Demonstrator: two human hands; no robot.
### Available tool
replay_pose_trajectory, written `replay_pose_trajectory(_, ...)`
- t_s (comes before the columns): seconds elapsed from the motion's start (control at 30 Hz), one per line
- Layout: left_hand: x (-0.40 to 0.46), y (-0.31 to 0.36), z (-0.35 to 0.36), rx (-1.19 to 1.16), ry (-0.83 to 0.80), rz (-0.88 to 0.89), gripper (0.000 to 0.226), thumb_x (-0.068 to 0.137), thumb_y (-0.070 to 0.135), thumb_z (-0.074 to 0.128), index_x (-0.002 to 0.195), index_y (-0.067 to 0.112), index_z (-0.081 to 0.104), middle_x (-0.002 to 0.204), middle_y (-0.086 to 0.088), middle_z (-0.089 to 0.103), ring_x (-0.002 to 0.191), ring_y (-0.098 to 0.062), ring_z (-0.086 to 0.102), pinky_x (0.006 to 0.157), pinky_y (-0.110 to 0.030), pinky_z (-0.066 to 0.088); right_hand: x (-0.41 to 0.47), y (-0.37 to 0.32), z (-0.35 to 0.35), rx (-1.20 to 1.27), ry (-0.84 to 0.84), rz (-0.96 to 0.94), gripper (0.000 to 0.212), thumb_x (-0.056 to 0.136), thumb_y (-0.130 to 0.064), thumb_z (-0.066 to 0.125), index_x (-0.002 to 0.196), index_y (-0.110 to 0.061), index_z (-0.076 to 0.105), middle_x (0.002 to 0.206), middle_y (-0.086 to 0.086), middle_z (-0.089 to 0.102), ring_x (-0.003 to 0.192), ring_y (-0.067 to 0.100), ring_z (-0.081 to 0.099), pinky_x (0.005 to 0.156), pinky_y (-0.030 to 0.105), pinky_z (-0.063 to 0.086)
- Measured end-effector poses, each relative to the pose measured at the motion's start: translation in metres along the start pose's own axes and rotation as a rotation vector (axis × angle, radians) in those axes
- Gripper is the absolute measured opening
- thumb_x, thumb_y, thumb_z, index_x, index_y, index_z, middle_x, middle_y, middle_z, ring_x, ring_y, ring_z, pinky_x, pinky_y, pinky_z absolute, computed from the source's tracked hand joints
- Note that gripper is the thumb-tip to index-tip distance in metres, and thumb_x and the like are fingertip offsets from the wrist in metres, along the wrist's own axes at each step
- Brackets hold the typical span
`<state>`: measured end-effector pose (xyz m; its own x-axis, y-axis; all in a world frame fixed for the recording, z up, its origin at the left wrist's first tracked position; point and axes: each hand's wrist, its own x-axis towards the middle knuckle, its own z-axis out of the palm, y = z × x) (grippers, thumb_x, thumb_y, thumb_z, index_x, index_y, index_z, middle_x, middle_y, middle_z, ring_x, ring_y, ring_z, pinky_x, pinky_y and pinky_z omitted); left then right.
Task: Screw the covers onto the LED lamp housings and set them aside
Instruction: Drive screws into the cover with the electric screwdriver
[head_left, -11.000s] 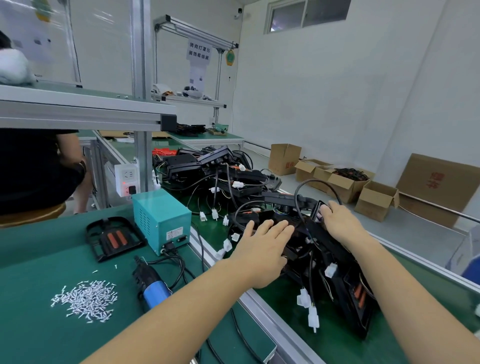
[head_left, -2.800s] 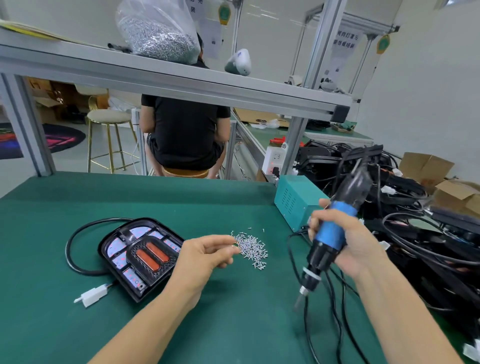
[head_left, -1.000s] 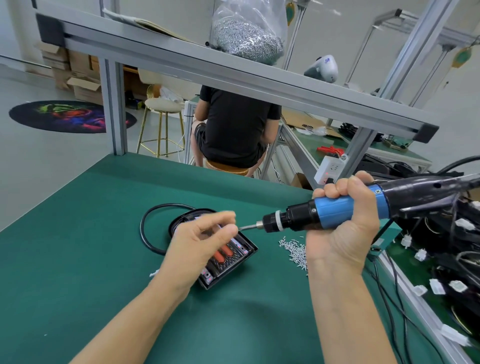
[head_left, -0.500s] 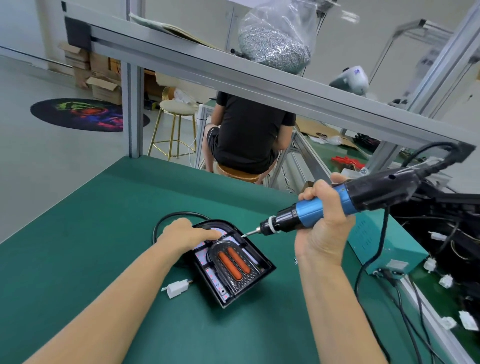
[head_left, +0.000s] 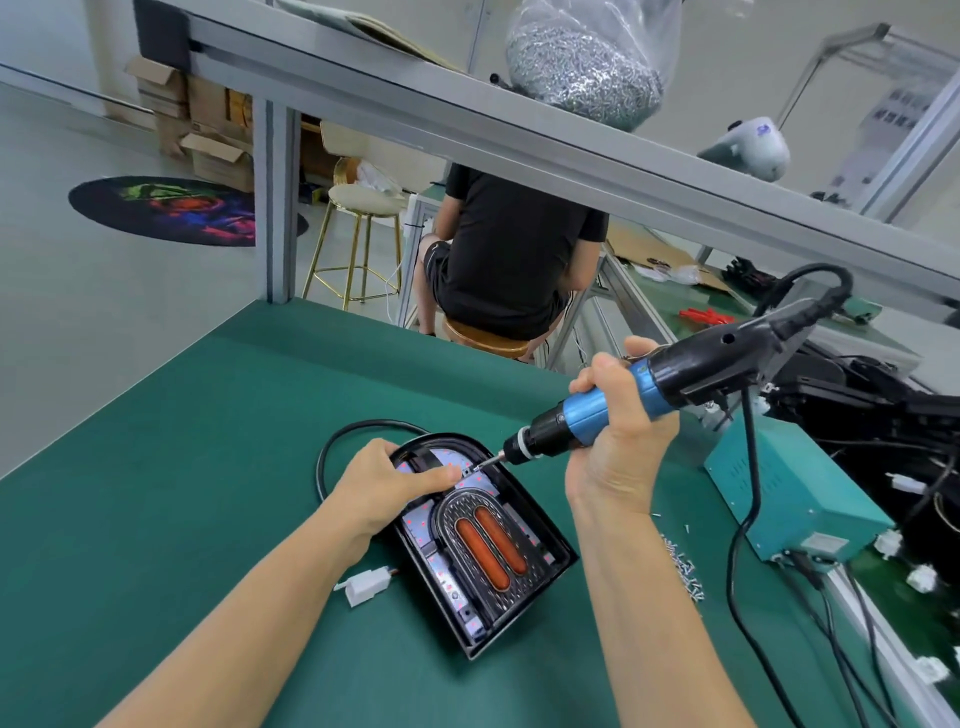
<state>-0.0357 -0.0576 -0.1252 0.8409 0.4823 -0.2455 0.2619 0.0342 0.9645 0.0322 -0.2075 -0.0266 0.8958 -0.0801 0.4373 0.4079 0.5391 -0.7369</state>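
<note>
A black arch-shaped LED lamp housing (head_left: 498, 566) with two orange strips lies on the green table (head_left: 182, 467). My left hand (head_left: 387, 480) rests on its rounded far end, thumb and fingers holding it down. My right hand (head_left: 618, 441) grips the blue and black electric screwdriver (head_left: 639, 395). The driver's bit touches the housing's upper rim just beside my left thumb. The housing's black cable (head_left: 332, 447) loops behind my left hand, and its white connector (head_left: 366, 586) lies to the left of the housing.
A teal power box (head_left: 795, 493) stands to the right, with the driver's cord hanging in front of it. Loose screws (head_left: 680, 566) are scattered by my right forearm. A pile of black housings (head_left: 883, 410) fills the far right. A person sits beyond the table. A shelf beam runs overhead.
The screwdriver has come down so its bit now meets the housing's rim. My left hand has shifted further onto the housing's rounded end.
</note>
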Motion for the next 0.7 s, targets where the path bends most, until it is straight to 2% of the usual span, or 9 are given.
replay_pose_trajectory(0.17, -0.0011, 0.0004, 0.0027, -0.02, -0.002, 0.058, 0.044, 0.058, 0.031, 0.089, 0.088, 0.014, 0.062, 0.07, 0.007, 0.072, 0.059, -0.004, 0.066, 0.055, -0.019, 0.046, -0.0003, 0.004, 0.0032, -0.004, -0.014, 0.011, 0.023, 0.072, -0.005, 0.064, 0.089, -0.019, 0.057, 0.058, -0.002, 0.053, 0.057, 0.016, 0.05, 0.06, 0.027, 0.045)
replay_pose_trajectory(0.3, -0.001, -0.0007, 0.0021, -0.02, 0.004, 0.045, 0.062, 0.056, 0.037, 0.09, 0.102, 0.011, 0.058, 0.092, -0.002, 0.07, 0.082, -0.016, 0.067, 0.07, -0.03, 0.05, -0.0006, 0.0053, 0.0053, -0.001, -0.038, 0.009, 0.023, 0.072, -0.004, 0.063, 0.089, -0.018, 0.056, 0.058, -0.004, 0.054, 0.055, 0.015, 0.051, 0.06, 0.026, 0.046)
replay_pose_trajectory(0.43, -0.0008, -0.0017, 0.003, -0.028, 0.005, 0.054, 0.063, 0.055, 0.037, 0.09, 0.102, 0.01, 0.058, 0.09, -0.003, 0.071, 0.079, -0.016, 0.067, 0.07, -0.031, 0.051, -0.0003, 0.0062, 0.0042, -0.003, -0.044, 0.011, 0.023, 0.072, -0.004, 0.064, 0.087, -0.02, 0.058, 0.059, -0.002, 0.055, 0.055, 0.015, 0.051, 0.06, 0.026, 0.047)
replay_pose_trajectory(0.57, -0.0005, -0.0024, 0.003, -0.022, 0.011, 0.044, 0.063, 0.056, 0.038, 0.09, 0.104, 0.012, 0.057, 0.097, -0.004, 0.069, 0.089, -0.02, 0.066, 0.082, -0.037, 0.052, -0.0007, 0.0073, 0.0032, -0.026, -0.058, 0.008, 0.023, 0.072, -0.004, 0.064, 0.085, -0.023, 0.059, 0.062, -0.002, 0.055, 0.056, 0.015, 0.051, 0.06, 0.026, 0.046)
replay_pose_trajectory(0.7, -0.0017, -0.0018, 0.0046, -0.006, 0.014, 0.061, 0.061, 0.058, 0.039, 0.089, 0.102, 0.013, 0.056, 0.097, -0.003, 0.068, 0.089, -0.019, 0.065, 0.08, -0.035, 0.052, -0.0016, 0.0083, 0.0063, -0.034, -0.079, -0.002, 0.022, 0.074, -0.005, 0.064, 0.086, -0.023, 0.06, 0.063, -0.005, 0.055, 0.058, 0.016, 0.051, 0.064, 0.029, 0.045)
